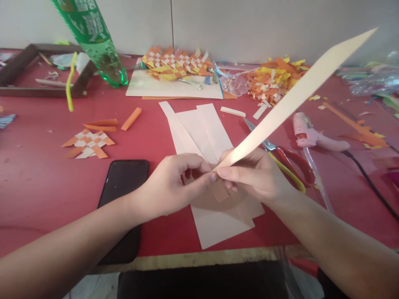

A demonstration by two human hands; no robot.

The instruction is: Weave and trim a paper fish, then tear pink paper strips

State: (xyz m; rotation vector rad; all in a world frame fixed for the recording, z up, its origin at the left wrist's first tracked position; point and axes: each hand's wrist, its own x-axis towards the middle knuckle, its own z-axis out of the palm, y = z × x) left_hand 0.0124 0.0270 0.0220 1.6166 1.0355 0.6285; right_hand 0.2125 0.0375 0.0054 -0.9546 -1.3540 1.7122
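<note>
Both hands meet over white paper sheets (215,236) lying on the red table. My right hand (252,170) pinches a long cream paper strip (286,104), which slants up to the far right. At the strip's near end, my left hand (183,178) is closed too, thumb and forefinger pressed on it. Beneath the hands, more cut strips (183,128) rest on the sheets. Scissors (286,166) with red and yellow handles lie beside my right hand. A black phone (124,178) is under my left forearm.
A woven orange-and-white paper piece (89,143) lies at left. Behind stand a green bottle (96,45) and a dark wooden frame (34,91). More woven pieces (174,62) and a pile of paper scraps (274,79) sit at the back. A pink glue gun (321,139) with its cord is at right.
</note>
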